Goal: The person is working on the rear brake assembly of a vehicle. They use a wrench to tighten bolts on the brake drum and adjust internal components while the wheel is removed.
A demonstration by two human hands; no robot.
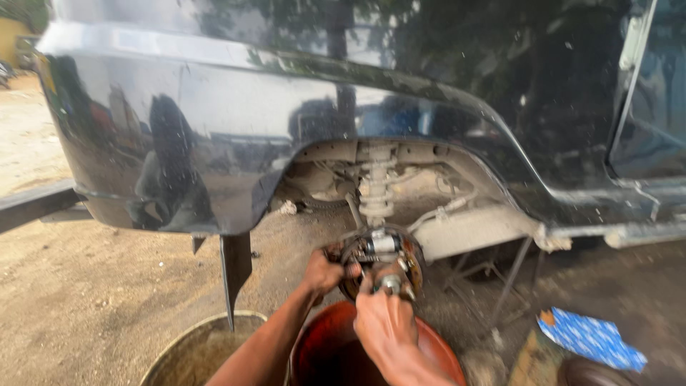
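The person works low at a dark car's (pixel 214 129) rear wheel arch, where the wheel is off and the brake assembly (pixel 382 261) sits bare under the spring strut (pixel 376 189). The left hand (pixel 323 273) is clenched on the assembly's left edge, apparently steadying it so that it cannot turn or rock. The right hand (pixel 386 322), just right of and below the left, is wrapped around a small metal part (pixel 391 284) at the hub's centre; its fingers curl over the piece, so the grip looks firm, likely for twisting or pressing.

Directly under both hands stands a reddish bowl (pixel 314 350), placed as if to catch whatever drips or drops from the hub. Left of the forearms, a metal basin (pixel 179 350) rests on the dirt. To the right of the right hand a thin metal stand (pixel 514 275) props the body, which would explain why the car can sit without its wheel. Farther right lies a blue cloth (pixel 589 339).

Much stays unclear. Motion blur smears the assembly, so its springs and shoes cannot be separated. The right palm hides what the metal part really is. The bowl's contents are covered by the arms, and the basin and bowl are cut off by the lower edge.
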